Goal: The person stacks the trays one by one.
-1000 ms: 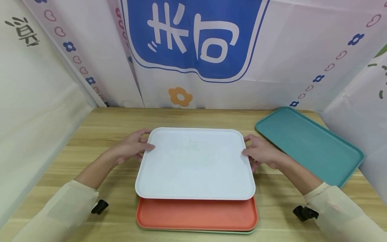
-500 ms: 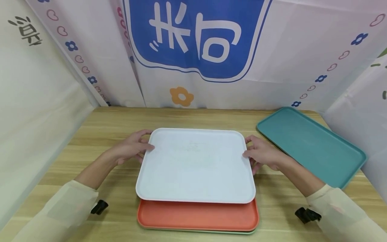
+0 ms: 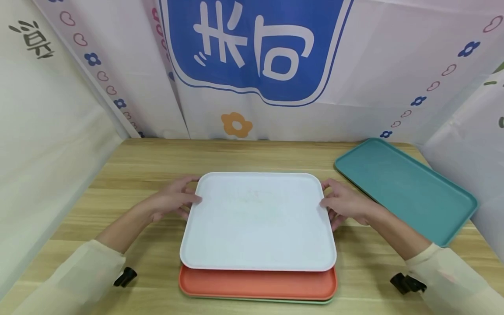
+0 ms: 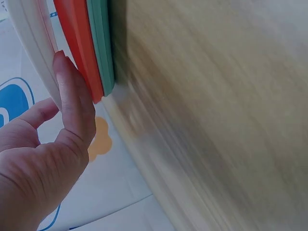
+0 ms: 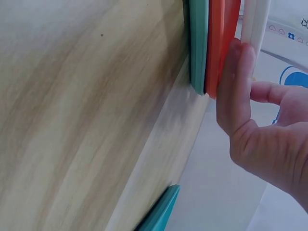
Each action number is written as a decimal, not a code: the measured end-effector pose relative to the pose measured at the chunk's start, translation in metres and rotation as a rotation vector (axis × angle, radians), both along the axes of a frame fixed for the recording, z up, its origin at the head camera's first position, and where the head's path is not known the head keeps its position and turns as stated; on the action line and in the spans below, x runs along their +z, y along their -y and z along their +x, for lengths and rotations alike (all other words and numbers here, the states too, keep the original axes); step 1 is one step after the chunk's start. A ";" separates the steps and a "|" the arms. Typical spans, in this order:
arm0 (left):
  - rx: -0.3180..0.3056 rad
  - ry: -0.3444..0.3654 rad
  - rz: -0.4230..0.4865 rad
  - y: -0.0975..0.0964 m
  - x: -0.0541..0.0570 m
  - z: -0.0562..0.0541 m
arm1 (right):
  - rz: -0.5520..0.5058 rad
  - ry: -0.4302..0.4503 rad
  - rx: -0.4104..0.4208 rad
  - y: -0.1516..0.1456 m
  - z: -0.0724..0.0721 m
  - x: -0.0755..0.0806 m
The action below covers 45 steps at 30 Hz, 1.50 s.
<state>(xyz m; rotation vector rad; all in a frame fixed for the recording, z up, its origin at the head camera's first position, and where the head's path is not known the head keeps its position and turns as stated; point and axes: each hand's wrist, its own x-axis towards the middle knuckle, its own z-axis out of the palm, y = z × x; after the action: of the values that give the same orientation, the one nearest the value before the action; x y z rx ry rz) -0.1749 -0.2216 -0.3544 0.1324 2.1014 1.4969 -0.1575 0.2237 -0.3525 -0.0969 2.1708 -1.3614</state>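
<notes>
Both hands hold a white tray (image 3: 257,223) by its short sides, thumbs over the rim and fingers beneath. The left hand (image 3: 177,199) grips its left edge, the right hand (image 3: 344,203) its right edge. Under it lies a red-orange tray (image 3: 257,284), of which the near strip shows in the head view. Below that, a light green tray (image 3: 260,300) shows only as a thin rim. In both wrist views a gap parts the white tray (image 4: 33,45) from the red-orange tray (image 5: 220,48), with fingers reaching into it.
A teal tray (image 3: 409,188) lies askew at the right back of the wooden table (image 3: 130,175), near the right forearm. Printed white cloth (image 3: 354,78) rises behind the table and along both sides.
Both hands have brought the white tray slightly nearer and lower over the red-orange one, so less of that tray shows. The teal tray stays put.
</notes>
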 end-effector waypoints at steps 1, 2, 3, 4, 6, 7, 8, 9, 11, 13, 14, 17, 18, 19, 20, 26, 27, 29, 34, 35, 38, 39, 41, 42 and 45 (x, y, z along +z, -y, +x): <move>-0.002 0.002 0.008 0.000 -0.001 0.001 | 0.008 -0.006 0.000 0.000 0.001 0.000; -0.004 0.002 0.017 -0.001 -0.001 0.001 | 0.013 -0.012 0.003 0.001 0.002 0.001; -0.007 0.005 0.025 -0.001 -0.002 0.002 | 0.018 -0.017 0.002 0.000 0.003 0.001; -0.007 0.008 0.031 -0.001 -0.002 0.002 | 0.021 -0.021 0.000 0.000 0.004 0.001; -0.008 0.013 0.041 -0.002 -0.002 0.003 | 0.025 -0.026 0.004 0.000 0.005 0.001; -0.009 0.015 0.045 -0.002 -0.002 0.003 | 0.025 -0.027 0.008 -0.001 0.006 0.001; -0.010 0.018 0.049 -0.003 -0.003 0.004 | 0.023 -0.026 0.011 -0.001 0.007 0.001; -0.013 0.019 0.052 -0.003 -0.003 0.004 | 0.024 -0.027 0.015 -0.002 0.007 0.001; -0.014 0.019 0.057 -0.003 -0.003 0.005 | 0.023 -0.026 0.021 -0.003 0.008 0.000; -0.018 0.017 0.057 -0.003 -0.003 0.006 | 0.023 -0.023 0.022 -0.004 0.008 0.000; -0.019 0.015 0.057 -0.003 -0.003 0.006 | 0.026 -0.021 0.020 -0.004 0.008 -0.001; -0.019 0.012 0.044 -0.002 -0.002 0.008 | 0.033 -0.019 0.014 -0.003 0.008 -0.001; -0.020 0.010 0.043 -0.002 -0.002 0.008 | 0.037 -0.020 0.013 -0.002 0.008 -0.001; -0.022 0.008 0.041 -0.002 -0.002 0.009 | 0.045 -0.025 0.012 -0.002 0.008 -0.001; -0.023 0.007 0.042 -0.002 -0.002 0.009 | 0.051 -0.030 0.012 -0.001 0.008 -0.001; -0.029 0.009 0.057 -0.001 -0.003 0.009 | 0.076 -0.044 0.005 0.001 0.009 0.000; -0.029 0.009 0.056 -0.001 -0.003 0.009 | 0.076 -0.043 0.003 0.001 0.009 0.000; -0.028 0.005 0.052 -0.001 -0.003 0.009 | 0.077 -0.042 0.000 0.001 0.010 0.001; -0.021 -0.003 0.046 -0.001 -0.004 0.010 | 0.061 -0.045 -0.005 0.003 0.011 0.001; -0.018 -0.005 0.042 -0.001 -0.004 0.010 | 0.053 -0.045 -0.006 0.003 0.012 0.002; -0.003 -0.015 0.027 -0.001 -0.003 0.012 | 0.037 -0.048 -0.010 0.003 0.013 0.002; 0.005 -0.019 0.021 -0.002 -0.003 0.012 | 0.032 -0.048 -0.013 0.003 0.013 0.001; 0.019 -0.027 0.009 -0.003 -0.002 0.013 | 0.030 -0.050 -0.016 0.003 0.013 0.001; 0.025 -0.031 0.006 -0.003 -0.002 0.014 | 0.030 -0.052 -0.017 0.003 0.013 0.000; 0.038 -0.045 -0.010 -0.004 -0.002 0.015 | 0.034 -0.057 -0.018 0.002 0.013 -0.001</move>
<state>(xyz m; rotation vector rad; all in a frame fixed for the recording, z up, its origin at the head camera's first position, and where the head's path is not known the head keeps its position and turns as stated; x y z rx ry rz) -0.1602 -0.2175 -0.3566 0.1239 2.1581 1.5191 -0.1441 0.2213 -0.3537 -0.1045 2.2465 -1.3469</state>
